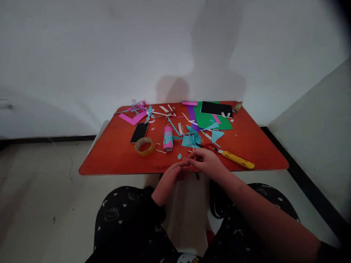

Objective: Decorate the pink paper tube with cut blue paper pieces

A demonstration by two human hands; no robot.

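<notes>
My left hand (175, 172) is at the front edge of the red table (109, 157), its fingers stretched out to the right. The fingers of my right hand (204, 160) are bent together in a pinch, touching the left fingertips; anything between them is too small to make out. Just beyond the hands lie a small blue paper piece (179, 156) and folded blue paper (192, 138). A pink and blue paper roll (168, 138) stands behind my left hand. To the right of my right hand is a yellow cutter (238, 160).
A tape roll (144, 147) and a phone (139, 132) are on the left. Paper scraps (138, 106) are scattered at the back left. Green paper (211, 122) and a black sheet (216, 109) lie at the back right, near the wall (123, 54).
</notes>
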